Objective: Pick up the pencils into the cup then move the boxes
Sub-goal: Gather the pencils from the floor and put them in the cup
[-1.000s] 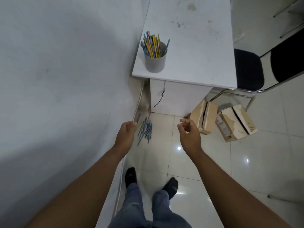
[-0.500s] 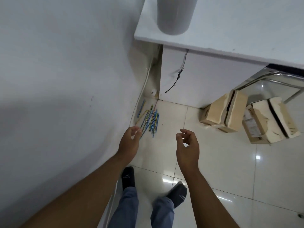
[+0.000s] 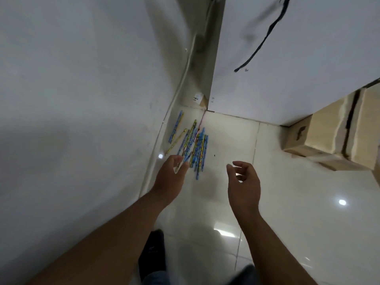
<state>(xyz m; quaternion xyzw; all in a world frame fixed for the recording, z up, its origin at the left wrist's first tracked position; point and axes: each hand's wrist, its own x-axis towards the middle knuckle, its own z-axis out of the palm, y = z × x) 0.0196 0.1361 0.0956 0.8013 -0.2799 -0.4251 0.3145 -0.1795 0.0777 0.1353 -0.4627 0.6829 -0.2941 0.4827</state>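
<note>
Several blue and yellow pencils [image 3: 194, 145] lie in a loose heap on the white floor tiles, in the corner between the wall and the desk's side. My left hand [image 3: 171, 175] hovers just short of the heap's near end, fingers loosely curled and holding nothing. To the right of the heap, my right hand [image 3: 243, 182] hangs over bare tile, its fingers also loosely curled and empty. A cardboard box [image 3: 337, 138] lies on the floor at the right, against the desk. The cup is out of view.
A white wall [image 3: 82, 99] runs close along the left with a cable duct [image 3: 185, 64] on it. The desk's white side panel [image 3: 287, 58] stands ahead, a black cable [image 3: 261, 42] hanging on it. My feet in dark socks [image 3: 152, 256] are below.
My head has dropped closer to the floor, so the cup and desk top have left the view. Both hands have come nearer to the pencils, still empty.
</note>
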